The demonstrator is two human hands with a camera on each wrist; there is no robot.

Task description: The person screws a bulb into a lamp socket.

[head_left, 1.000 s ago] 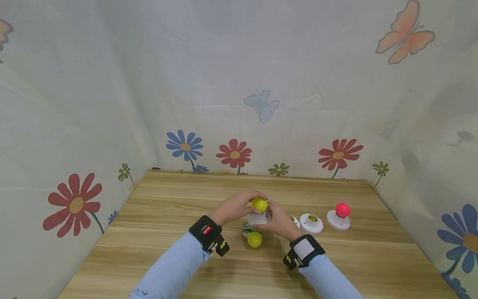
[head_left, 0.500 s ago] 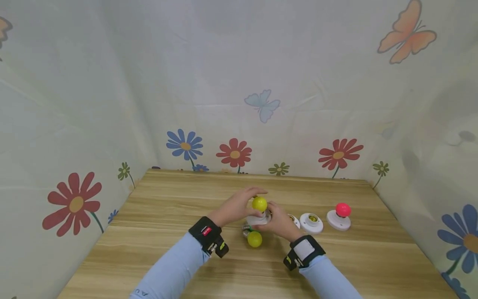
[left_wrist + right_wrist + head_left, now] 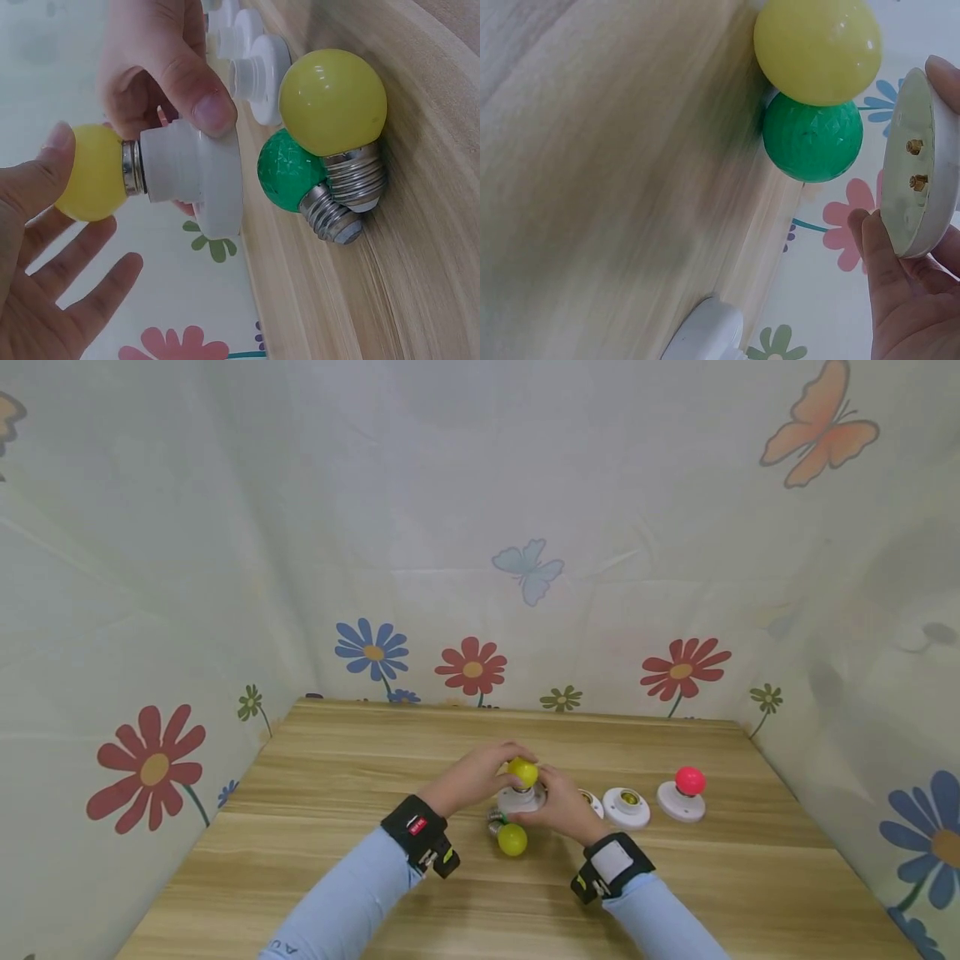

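A yellow light bulb stands in a white lamp socket, its metal screw base partly visible above the socket's collar. My left hand pinches this bulb between thumb and fingers, the other fingers spread below it in the left wrist view. With my right hand I grip the socket by its round base, thumb on one side. The socket is held off the table, and its hollow underside with brass terminals faces the right wrist camera. Below the hands lie another yellow bulb and a green bulb, touching each other.
To the right stand a white socket without a bulb and one carrying a red bulb. Another socket is partly hidden by my right hand. All are on the wooden table, with a printed curtain behind.
Half a second ago my left fingers were spread away from the bulb; now they are on it again. My right hand keeps its grip on the socket, nearly still.
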